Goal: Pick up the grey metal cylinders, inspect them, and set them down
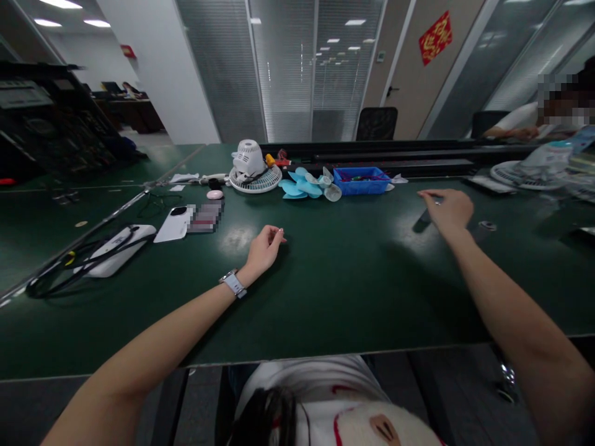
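Note:
My left hand (264,249), with a watch (233,284) on the wrist, rests over the table with its fingers curled together. Whatever they might hold is hidden. Farther right, my right hand (450,209) pinches its fingers just above the tabletop. A dark grey, cylinder-like piece (422,221) shows under those fingers; its kind is unclear. Beside that hand, to the right, stands a small round metallic-topped piece (487,227). Light blue fan blades (302,184) lie beyond, between both hands, left of a blue tray (362,181) with small parts in it.
At the back stands a white fan body on its grille (255,178). To the left are a white phone (173,224), a pink case (214,194) and a white device (121,251) with a black cable. Another person (525,121) sits far right, near more fan parts (534,167).

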The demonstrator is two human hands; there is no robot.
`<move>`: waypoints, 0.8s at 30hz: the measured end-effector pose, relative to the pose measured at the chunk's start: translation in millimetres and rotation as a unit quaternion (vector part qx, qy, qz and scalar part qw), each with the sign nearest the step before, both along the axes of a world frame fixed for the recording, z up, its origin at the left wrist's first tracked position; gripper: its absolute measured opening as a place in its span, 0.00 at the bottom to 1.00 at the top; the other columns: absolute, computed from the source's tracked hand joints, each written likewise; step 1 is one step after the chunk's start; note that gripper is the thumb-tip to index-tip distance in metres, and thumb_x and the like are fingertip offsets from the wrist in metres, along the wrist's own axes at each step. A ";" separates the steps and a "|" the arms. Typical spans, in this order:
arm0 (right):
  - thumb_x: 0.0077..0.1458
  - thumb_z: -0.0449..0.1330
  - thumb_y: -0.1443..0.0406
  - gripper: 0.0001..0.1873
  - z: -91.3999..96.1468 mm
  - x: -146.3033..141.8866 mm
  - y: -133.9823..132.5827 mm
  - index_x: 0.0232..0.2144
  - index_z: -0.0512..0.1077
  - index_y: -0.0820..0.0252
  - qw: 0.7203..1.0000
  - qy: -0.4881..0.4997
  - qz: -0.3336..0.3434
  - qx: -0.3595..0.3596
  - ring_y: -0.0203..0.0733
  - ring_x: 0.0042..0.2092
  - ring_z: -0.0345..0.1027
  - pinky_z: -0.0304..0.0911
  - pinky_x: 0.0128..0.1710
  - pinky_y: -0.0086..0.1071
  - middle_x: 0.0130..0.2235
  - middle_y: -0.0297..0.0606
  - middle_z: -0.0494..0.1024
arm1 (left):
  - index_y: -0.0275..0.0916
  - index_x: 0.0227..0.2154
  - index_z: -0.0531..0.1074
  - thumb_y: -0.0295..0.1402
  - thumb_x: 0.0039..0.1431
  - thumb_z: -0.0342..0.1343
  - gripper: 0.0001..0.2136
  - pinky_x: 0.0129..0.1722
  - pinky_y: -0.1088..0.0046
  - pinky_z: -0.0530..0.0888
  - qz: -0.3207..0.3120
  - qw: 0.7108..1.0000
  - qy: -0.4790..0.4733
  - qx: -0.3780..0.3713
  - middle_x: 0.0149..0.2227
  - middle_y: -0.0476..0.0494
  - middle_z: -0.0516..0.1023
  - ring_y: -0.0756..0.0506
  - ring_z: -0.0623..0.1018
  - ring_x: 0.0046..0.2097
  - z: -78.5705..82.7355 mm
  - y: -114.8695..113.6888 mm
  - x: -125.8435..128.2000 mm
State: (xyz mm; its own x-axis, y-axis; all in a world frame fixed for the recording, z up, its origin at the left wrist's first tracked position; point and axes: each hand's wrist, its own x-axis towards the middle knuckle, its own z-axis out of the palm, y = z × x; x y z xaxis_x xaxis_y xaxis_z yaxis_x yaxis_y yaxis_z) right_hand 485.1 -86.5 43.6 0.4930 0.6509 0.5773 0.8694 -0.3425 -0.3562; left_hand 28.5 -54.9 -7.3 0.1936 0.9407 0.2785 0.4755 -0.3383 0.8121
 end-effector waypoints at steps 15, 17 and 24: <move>0.60 0.59 0.58 0.18 -20.7 52.8 4.6 0.47 0.79 0.61 0.995 0.034 -0.095 -0.022 0.48 0.35 0.64 0.50 0.36 0.39 0.43 0.54 0.79 | 0.41 0.37 0.68 0.45 0.63 0.49 0.13 0.38 0.69 0.70 -0.006 1.000 -0.005 0.003 0.35 0.44 0.81 0.44 0.79 0.37 -1.5 -0.1 -0.5; 0.59 0.59 0.58 0.19 -20.1 53.0 3.7 0.47 0.79 0.62 0.994 0.042 -0.098 -0.035 0.49 0.35 0.65 0.50 0.36 0.39 0.43 0.56 0.79 | 0.42 0.37 0.68 0.45 0.63 0.49 0.13 0.38 0.68 0.70 -0.006 1.000 -0.001 0.006 0.35 0.44 0.81 0.44 0.79 0.37 -2.8 0.7 -0.6; 0.60 0.58 0.57 0.19 -21.5 54.3 6.1 0.48 0.79 0.59 0.988 0.029 -0.132 -0.068 0.53 0.39 0.68 0.51 0.36 0.41 0.44 0.58 0.78 | 0.42 0.38 0.68 0.45 0.64 0.48 0.13 0.39 0.68 0.71 -0.002 1.000 0.002 0.008 0.35 0.44 0.82 0.44 0.79 0.37 -3.9 1.8 -0.5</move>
State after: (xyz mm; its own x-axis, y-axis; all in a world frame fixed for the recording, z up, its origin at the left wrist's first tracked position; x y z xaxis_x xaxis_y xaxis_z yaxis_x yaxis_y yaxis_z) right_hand 539.4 -80.4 22.1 0.6860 0.5640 0.4597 0.7224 -0.6031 -0.3382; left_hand 28.0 -53.1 -11.2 0.1987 0.9352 0.2930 0.4773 -0.3535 0.8045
